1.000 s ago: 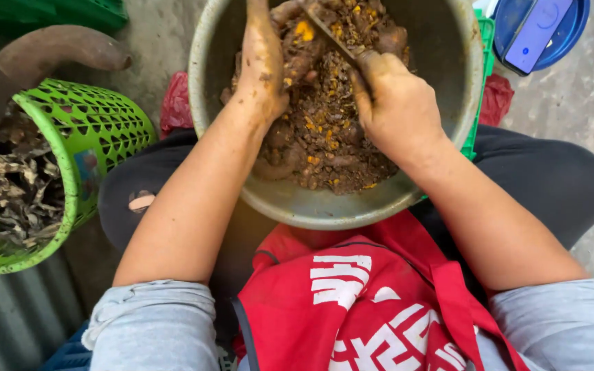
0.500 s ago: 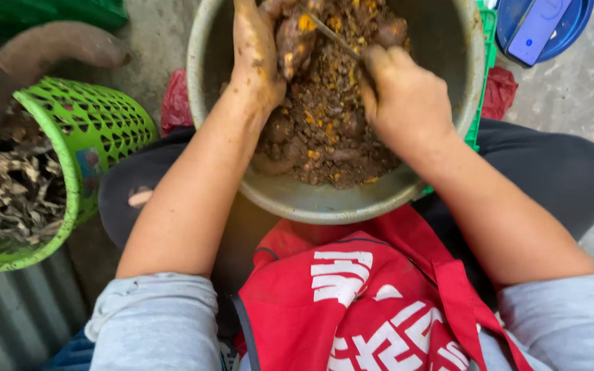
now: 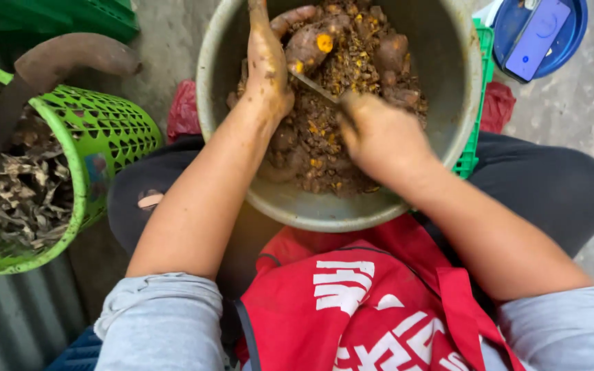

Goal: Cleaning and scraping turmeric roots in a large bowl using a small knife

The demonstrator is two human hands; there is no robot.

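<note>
A large grey metal basin (image 3: 448, 96) rests on my lap, filled with muddy brown roots and orange cut scraps. My left hand (image 3: 267, 65) is closed around one brown root (image 3: 311, 45) with an orange cut end, held above the pile. My right hand (image 3: 379, 134) grips a small knife (image 3: 314, 88), its thin blade pointing up and left toward the root. Both hands are smeared with dirt. The knife's handle is hidden inside my fist.
A green plastic basket (image 3: 97, 137) of dry brown peelings stands at the left, with a curved rusty pipe (image 3: 56, 62) across it. A blue lid with a phone (image 3: 537, 38) on it lies at the top right. A green crate edge (image 3: 472, 148) shows behind the basin.
My right hand and the knife have slid down and left in the basin. My left hand has stayed on the root, turning it so the orange cut end faces up.
</note>
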